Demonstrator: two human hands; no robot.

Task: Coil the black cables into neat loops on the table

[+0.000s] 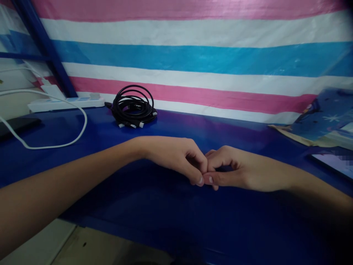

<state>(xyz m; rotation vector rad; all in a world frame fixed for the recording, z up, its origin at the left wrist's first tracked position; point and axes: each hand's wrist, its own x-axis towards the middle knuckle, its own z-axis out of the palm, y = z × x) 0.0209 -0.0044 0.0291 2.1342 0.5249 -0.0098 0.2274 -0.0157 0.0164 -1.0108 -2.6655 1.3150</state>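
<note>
My left hand (176, 156) reaches in from the left, its fingers curled and the thumb pressed toward the index finger. Opposite it, my right hand (242, 167) is bent inward with thumb and fingers pinched. The fingertips of both hands meet and touch just above the blue table (154, 206). No object shows between them; the closed fingertips hide whatever may be there. Behind my left hand lies a coil of black cable (134, 106) with several light metal plugs at its front, apart from both hands.
At the back left is a white power strip (66, 104) with a charger (53, 91); its white cable (55, 147) loops over the table. A dark phone (18, 127) lies far left. On the right are another phone (333, 163) and a blue patterned packet (320, 117). A striped sheet (193, 59) hangs behind.
</note>
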